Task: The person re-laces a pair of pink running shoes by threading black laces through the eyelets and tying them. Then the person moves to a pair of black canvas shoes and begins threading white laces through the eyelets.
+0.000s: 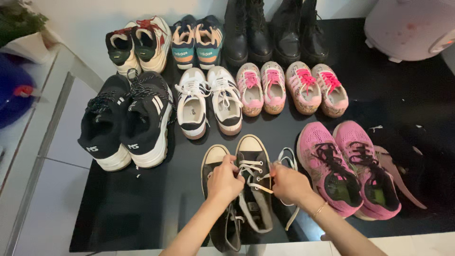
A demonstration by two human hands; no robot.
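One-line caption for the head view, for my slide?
Left hand and right hand pull white laces on black canvas sneakers among paired shoes.

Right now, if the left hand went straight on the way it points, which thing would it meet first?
The left hand points up and a little right, away from the person. Past the black canvas sneakers it works on, it would probably first meet the white sneakers; depth is unclear.

You have black canvas sneakers (253,189) with white toe caps and white laces (256,176) under your hands. To their right: pink mesh trainers (348,166), black laces. Left: black chunky sneakers (125,123), white soles, speckled laces. Behind: white sneakers (208,102) with navy bands; two pale pink speckled pairs (291,87), hot-pink laces. Mat (137,208): black.
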